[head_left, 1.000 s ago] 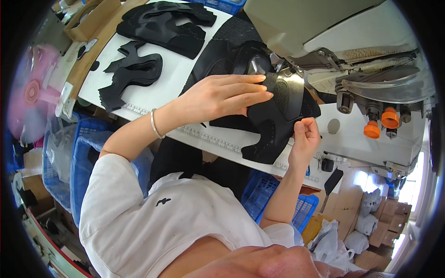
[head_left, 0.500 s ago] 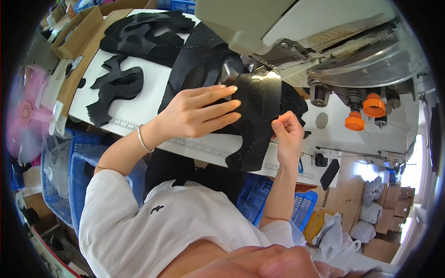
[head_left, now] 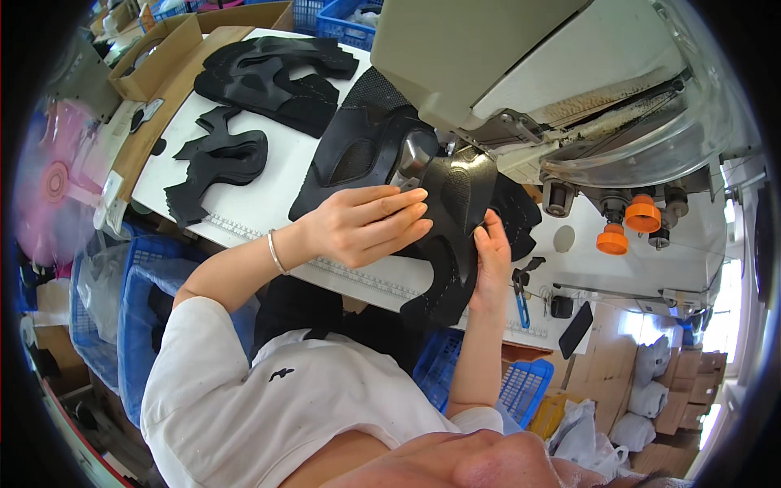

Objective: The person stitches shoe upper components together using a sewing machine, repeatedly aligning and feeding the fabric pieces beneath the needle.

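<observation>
A black shoe-upper piece (head_left: 455, 252) with mesh panels and stitched edges lies under the head of a beige sewing machine (head_left: 480, 57), lit near the needle. My left hand (head_left: 366, 226) rests on its near left part, fingers stretched out side by side; the thumb is hidden. At the right edge of the piece, my right hand (head_left: 492, 256) pinches it between thumb and fingers. A shiny metal guide (head_left: 413, 161) stands just beyond my left fingertips.
Stacked black cut pieces (head_left: 272, 77) and a smaller stack (head_left: 218, 163) lie on the white table left. Blue-handled snips (head_left: 521, 301) and a dark phone (head_left: 576, 329) are at the right. Orange thread-tension knobs (head_left: 643, 213) hang beside the machine. A pink fan (head_left: 57, 180) stands far left.
The view has shifted, so the table sits lower in the picture. My left fingers have drawn closer together, and my right hand has turned, its pinch higher along the edge. The blue-handled snips show more.
</observation>
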The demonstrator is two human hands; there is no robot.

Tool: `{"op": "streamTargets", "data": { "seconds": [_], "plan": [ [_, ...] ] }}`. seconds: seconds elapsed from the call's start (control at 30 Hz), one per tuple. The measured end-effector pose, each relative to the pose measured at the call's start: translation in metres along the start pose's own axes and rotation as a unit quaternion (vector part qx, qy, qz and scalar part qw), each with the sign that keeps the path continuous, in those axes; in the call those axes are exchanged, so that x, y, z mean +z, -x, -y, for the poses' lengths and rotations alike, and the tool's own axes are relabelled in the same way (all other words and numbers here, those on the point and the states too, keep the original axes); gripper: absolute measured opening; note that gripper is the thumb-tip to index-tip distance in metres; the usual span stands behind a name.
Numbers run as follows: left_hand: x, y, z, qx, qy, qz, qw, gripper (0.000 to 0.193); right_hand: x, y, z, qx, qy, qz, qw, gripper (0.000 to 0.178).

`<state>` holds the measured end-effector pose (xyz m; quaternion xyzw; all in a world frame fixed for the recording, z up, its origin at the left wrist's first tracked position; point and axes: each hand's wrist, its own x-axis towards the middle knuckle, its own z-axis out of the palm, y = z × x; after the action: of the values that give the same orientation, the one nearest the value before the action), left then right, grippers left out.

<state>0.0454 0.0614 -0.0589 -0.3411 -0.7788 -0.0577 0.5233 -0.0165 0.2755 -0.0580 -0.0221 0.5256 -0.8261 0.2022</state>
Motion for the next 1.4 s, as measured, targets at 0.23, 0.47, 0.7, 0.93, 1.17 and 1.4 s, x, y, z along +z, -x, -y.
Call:
{"op": "streamTargets", "data": {
  "seconds": [0.23,0.47,0.7,0.93,1.17,1.4],
  "plan": [
    [0.003,0.004,0.005,0.018,-0.007,-0.027,0.999,0.019,-0.025,0.000,-0.014,-0.155,0.154,0.012,0.976,0.017],
    [0.005,0.000,0.016,0.037,-0.015,-0.036,0.999,0.016,-0.010,-0.002,-0.006,-0.199,0.170,-0.033,0.965,0.017],
    [0.008,-0.005,0.027,0.034,-0.027,-0.040,0.998,0.015,-0.009,-0.011,0.002,-0.207,0.177,-0.037,0.961,0.014],
    [0.010,-0.005,0.042,0.043,-0.004,-0.035,0.998,0.017,-0.006,-0.018,0.004,-0.192,0.123,-0.030,0.973,0.011],
    [0.006,-0.008,0.053,0.055,-0.007,-0.028,0.998,0.015,-0.005,-0.021,-0.002,-0.195,0.117,-0.015,0.974,0.012],
    [-0.002,-0.012,0.065,0.065,0.014,0.006,0.998,0.019,0.011,-0.010,-0.001,-0.201,0.165,0.014,0.965,0.031]
  ]
}}
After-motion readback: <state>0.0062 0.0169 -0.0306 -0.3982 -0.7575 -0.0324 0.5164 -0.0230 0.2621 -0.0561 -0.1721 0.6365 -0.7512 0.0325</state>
